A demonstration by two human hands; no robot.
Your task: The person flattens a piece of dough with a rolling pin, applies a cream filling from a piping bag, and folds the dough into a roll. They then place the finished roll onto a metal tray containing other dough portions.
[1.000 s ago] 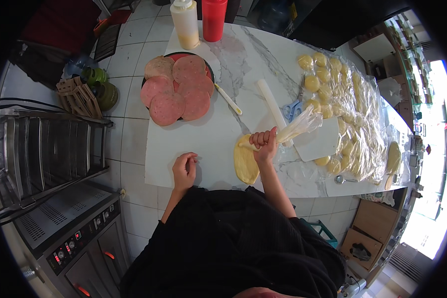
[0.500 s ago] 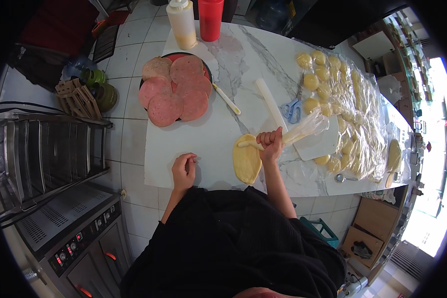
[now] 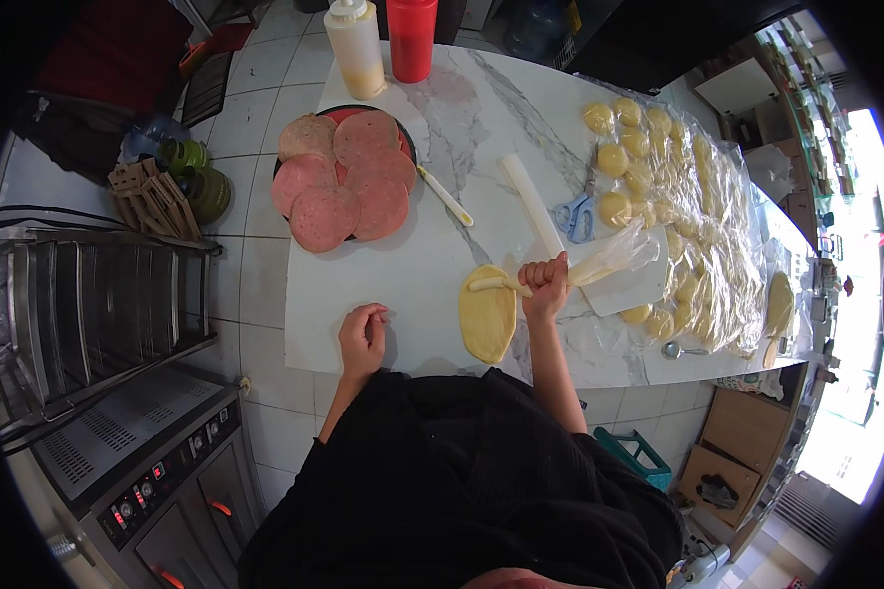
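My right hand (image 3: 545, 288) is closed round a clear piping bag (image 3: 611, 255) of pale filling, its loose top spreading out to the right. From the bag's tip a strip of pale cream (image 3: 489, 284) lies across the upper part of a flattened oval of dough (image 3: 487, 324). The dough rests on the marble table in front of me. My left hand (image 3: 363, 337) sits near the table's front edge, left of the dough, with its fingers curled and nothing visible in them.
A dark-rimmed plate (image 3: 412, 143) holds several round meat slices (image 3: 325, 218). Nearby are a cream-smeared knife (image 3: 445, 196), two squeeze bottles, a white rolling pin (image 3: 532, 204), blue scissors (image 3: 576, 218) and a white board (image 3: 627, 291). Several dough balls (image 3: 614, 160) lie under plastic on the right.
My right hand has shifted slightly to the right with the piping bag, and a bit more of the cream strip shows beside it. My left hand stays in place.
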